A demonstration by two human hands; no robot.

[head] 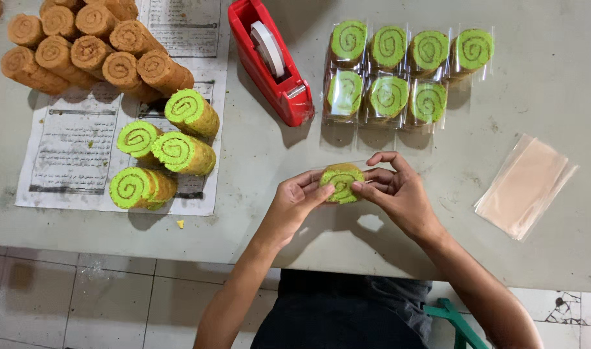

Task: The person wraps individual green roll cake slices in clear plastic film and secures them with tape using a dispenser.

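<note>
Pinching green roll slice (341,183) | left hand (294,205), right hand (396,192) fingers clamped on it | above table (541,84)

Red tape dispenser (273,61), brown rolls (88,48), stacked clear bags (525,184).

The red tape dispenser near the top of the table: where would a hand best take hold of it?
Hedged judgement: grip the red tape dispenser across its long, narrow body, from above, with fingers on the two flat side walls near the tape roll. Avoid the metal cutter end, which points toward the wrapped green slices.
</note>
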